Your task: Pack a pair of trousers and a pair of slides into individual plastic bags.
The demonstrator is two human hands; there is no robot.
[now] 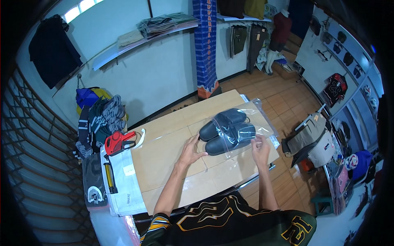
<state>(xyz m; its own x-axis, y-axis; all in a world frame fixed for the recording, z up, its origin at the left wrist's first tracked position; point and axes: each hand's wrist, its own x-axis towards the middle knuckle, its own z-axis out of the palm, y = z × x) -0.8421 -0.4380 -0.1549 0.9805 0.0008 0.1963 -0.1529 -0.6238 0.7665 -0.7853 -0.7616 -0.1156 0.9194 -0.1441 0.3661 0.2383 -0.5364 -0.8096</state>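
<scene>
A pair of black slide sandals lies on the cardboard-coloured table top, toes toward the left. A clear plastic bag covers their heel side, and the toe ends appear to stick out past its edge. My left hand is at the toes, thumb and fingers spread around the ends without a closed grip. Beside the heel of the nearer sandal, my right hand pinches the near side of the bag between thumb and fingers.
At the table's left end lie a red price labeller, a yellow-and-black hand tool and white packets. Folded clothing is piled behind them. A blue patterned pillar rises beyond the table. Bags stand to the right.
</scene>
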